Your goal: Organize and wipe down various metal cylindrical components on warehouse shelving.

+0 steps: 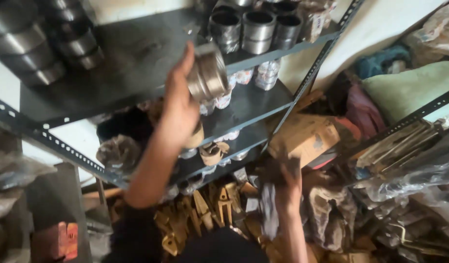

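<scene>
Now | left hand [178, 109] raised, gripping metal ring [207, 73] | right hand [283, 178] low, grip unclear

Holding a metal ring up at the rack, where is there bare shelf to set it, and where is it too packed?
The top shelf is bare between the stacked rings at left and the upright sleeves at right. The left hand holds the ring at that gap. The second shelf has a bare patch at right. The floor pile is crowded.

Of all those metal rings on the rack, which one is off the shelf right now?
The metal ring gripped in the left hand, tilted on its side in the air. The other rings stand upright in rows on the top shelf.
</scene>
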